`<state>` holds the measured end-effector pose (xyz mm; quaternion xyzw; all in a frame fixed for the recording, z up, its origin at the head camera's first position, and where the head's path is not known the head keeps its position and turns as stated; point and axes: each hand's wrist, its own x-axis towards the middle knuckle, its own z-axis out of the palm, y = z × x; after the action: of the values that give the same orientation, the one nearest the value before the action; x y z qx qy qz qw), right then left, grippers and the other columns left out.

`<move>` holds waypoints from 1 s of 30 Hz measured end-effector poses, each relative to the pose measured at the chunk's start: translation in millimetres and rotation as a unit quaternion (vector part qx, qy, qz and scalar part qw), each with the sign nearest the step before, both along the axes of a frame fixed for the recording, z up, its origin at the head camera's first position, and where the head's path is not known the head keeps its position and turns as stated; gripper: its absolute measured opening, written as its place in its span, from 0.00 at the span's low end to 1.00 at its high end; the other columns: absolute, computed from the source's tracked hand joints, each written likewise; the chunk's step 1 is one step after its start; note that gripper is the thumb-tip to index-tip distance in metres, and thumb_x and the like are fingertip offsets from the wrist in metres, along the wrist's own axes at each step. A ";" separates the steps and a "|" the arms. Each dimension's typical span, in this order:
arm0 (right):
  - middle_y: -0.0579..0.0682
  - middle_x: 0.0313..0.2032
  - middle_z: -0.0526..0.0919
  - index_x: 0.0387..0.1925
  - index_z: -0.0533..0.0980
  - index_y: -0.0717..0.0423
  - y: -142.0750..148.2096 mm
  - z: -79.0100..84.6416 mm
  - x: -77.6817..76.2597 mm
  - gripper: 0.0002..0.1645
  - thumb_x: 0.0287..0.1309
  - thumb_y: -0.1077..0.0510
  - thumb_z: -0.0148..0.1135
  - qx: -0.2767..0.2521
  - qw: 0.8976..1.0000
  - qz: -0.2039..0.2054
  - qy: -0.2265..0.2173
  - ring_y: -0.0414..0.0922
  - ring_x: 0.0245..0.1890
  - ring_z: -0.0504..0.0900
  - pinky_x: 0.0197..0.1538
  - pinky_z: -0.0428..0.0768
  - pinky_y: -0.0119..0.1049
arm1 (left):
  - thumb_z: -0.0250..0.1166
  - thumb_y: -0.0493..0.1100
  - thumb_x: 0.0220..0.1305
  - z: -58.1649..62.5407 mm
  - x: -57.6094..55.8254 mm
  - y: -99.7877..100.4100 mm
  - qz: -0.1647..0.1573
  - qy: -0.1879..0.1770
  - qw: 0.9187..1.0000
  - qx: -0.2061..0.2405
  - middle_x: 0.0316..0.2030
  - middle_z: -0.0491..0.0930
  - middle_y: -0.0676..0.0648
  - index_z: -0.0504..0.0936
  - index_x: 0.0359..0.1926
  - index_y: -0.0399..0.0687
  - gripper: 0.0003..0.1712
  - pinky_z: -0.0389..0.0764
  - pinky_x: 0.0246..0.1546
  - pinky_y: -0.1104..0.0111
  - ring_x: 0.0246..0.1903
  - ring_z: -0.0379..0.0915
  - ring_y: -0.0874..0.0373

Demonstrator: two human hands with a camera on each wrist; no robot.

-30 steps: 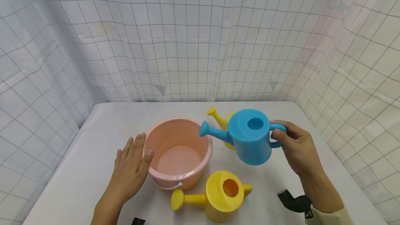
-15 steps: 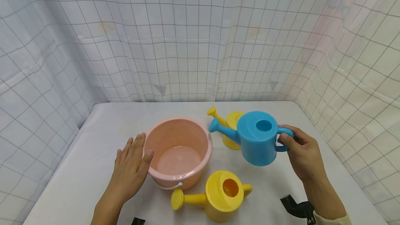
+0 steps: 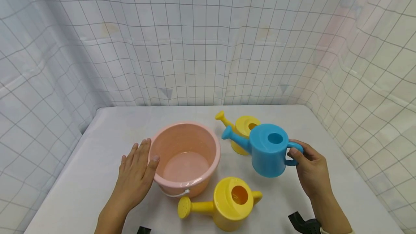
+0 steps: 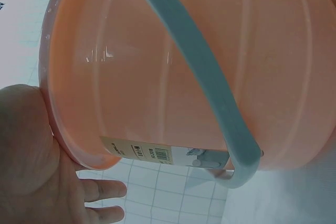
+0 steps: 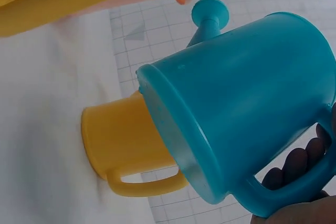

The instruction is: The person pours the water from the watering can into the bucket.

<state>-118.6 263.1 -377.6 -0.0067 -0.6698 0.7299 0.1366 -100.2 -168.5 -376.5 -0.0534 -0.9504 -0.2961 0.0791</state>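
"Where's the blue can [image 3: 268, 158]?"

"Just left of the right hand [image 3: 312, 170], whose fingers and thumb clamp its handle [image 5: 299, 190]. It's up off the tabletop [image 3: 81, 176], spout [image 3: 239, 142] pointing away from that hand."

"And the left hand [image 3: 136, 176]?"

"Fingers straight, touching the bucket [image 3: 191, 183] just to its right."

"Anything else?"

"The far yellow can [image 3: 243, 125] stands past the blue one from the right hand; the near yellow can [image 3: 227, 208] stands between both hands, closer to the person."
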 end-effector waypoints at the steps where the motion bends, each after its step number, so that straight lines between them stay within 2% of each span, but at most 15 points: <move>1: 0.39 0.42 0.81 0.55 0.73 0.68 -0.5 -2.7 0.1 0.20 0.63 0.64 0.56 0.001 1.000 -0.001 -0.005 0.41 0.51 0.73 0.52 0.75 0.31 | 0.37 0.60 0.73 -0.2 0.0 -0.1 0.000 0.001 1.000 0.000 0.74 0.46 0.38 0.42 0.75 0.51 0.36 0.35 0.65 0.34 0.73 0.34 0.37; 14: 0.39 0.42 0.81 0.56 0.71 0.69 -8.5 -32.6 -0.4 0.21 0.63 0.62 0.56 0.006 0.999 -0.021 -0.036 0.41 0.51 0.73 0.52 0.75 0.30 | 0.38 0.59 0.73 -3.8 -0.4 -0.7 0.003 0.010 1.000 0.001 0.73 0.48 0.37 0.44 0.75 0.51 0.36 0.36 0.65 0.34 0.73 0.36 0.37; 23: 0.38 0.42 0.81 0.56 0.71 0.69 -14.4 -47.6 -2.1 0.22 0.63 0.61 0.57 -0.003 0.998 -0.028 -0.049 0.42 0.49 0.74 0.52 0.75 0.28 | 0.37 0.59 0.74 -3.4 0.2 -1.9 -0.003 0.005 1.000 0.008 0.73 0.47 0.38 0.42 0.75 0.53 0.36 0.34 0.65 0.34 0.73 0.35 0.37; 30: 0.38 0.41 0.81 0.56 0.72 0.67 -18.6 -57.3 -4.4 0.24 0.62 0.58 0.58 0.014 0.997 -0.033 -0.071 0.40 0.45 0.74 0.51 0.76 0.27 | 0.38 0.59 0.73 -3.3 0.7 -1.4 -0.002 0.011 1.000 0.010 0.73 0.48 0.37 0.44 0.75 0.51 0.36 0.35 0.65 0.34 0.73 0.36 0.36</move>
<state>-123.0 244.5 -434.9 -0.0787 -0.6872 0.7134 0.1123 -99.5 -169.9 -379.8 -0.0581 -0.9465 -0.3047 0.0889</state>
